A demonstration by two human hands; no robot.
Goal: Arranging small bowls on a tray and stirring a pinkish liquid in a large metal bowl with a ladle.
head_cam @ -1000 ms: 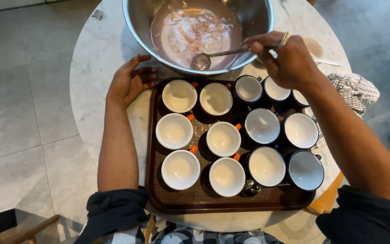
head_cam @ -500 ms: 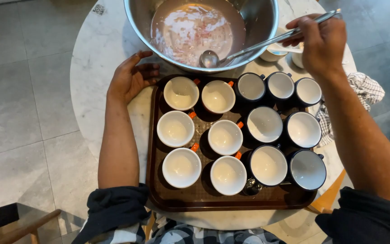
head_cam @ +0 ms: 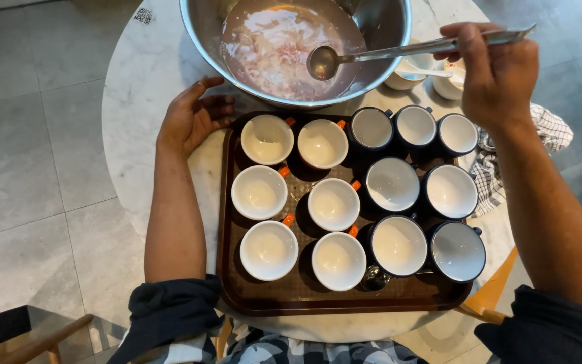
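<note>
My right hand (head_cam: pixel 496 74) grips the handle of a long steel ladle (head_cam: pixel 372 55), whose scoop hangs inside a large steel bowl (head_cam: pixel 203 40) over a pinkish-white liquid (head_cam: pixel 274 44). My left hand (head_cam: pixel 193 118) rests open on the white marble table (head_cam: pixel 143 101), fingers near the bowl's near side and the tray's far left corner. A brown tray (head_cam: pixel 227 269) in front of me carries several white cups (head_cam: pixel 259 192) with orange handles on the left and several dark blue cups (head_cam: pixel 399 244) on the right. All the cups look white inside.
Two small white bowls (head_cam: pixel 409 74) stand behind my right hand, one with a white spoon in it. A checked cloth (head_cam: pixel 547 128) lies at the table's right edge. Grey floor tiles surround the round table; a wooden chair part (head_cam: pixel 486 300) shows below the tray.
My right hand has lifted and swung to the right, raising the ladle's scoop from the bowl's near rim to over the liquid. My left hand has stayed put.
</note>
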